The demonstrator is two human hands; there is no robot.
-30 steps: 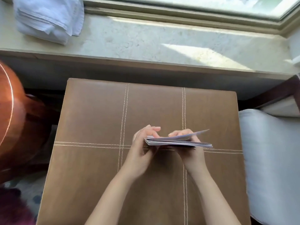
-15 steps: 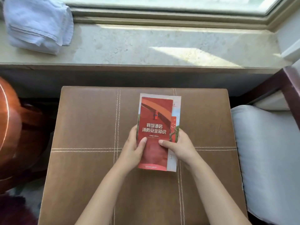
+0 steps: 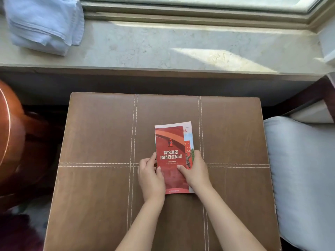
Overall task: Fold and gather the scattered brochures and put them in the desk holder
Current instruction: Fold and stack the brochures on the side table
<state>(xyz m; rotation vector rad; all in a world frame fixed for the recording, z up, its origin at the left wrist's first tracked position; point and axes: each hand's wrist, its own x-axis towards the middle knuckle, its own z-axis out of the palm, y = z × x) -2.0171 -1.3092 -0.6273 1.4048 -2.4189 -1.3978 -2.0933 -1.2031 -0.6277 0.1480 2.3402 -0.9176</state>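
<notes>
Since a second ago the brochures (image 3: 169,140) have turned from edge-on to cover up, and in the last half second their far end has dropped lower toward the surface (image 3: 101,134).

Nearest, two bare forearms reach in from the near edge. The left hand (image 3: 150,178) holds the stack's left edge, its grip pinching with the thumb on the red cover and the fingers curled along the side. The right hand (image 3: 196,173) does the same at the right edge, thumb on the cover, fingers wrapped over the side. The stack sits near the middle of the surface, long side running near to far, with a wider sheet showing along its right. Whether it rests flat or is held just above, I cannot tell.

The surface is brown and leather-like, crossed by pale double stitching. A pale cushioned seat (image 3: 299,169) stands just right of it, and a blurred orange-brown shape (image 3: 9,133) to the left. Farther off runs a sunlit stone sill (image 3: 163,49) with a folded towel (image 3: 43,24) at its left end, and behind that is the window frame (image 3: 181,13).
</notes>
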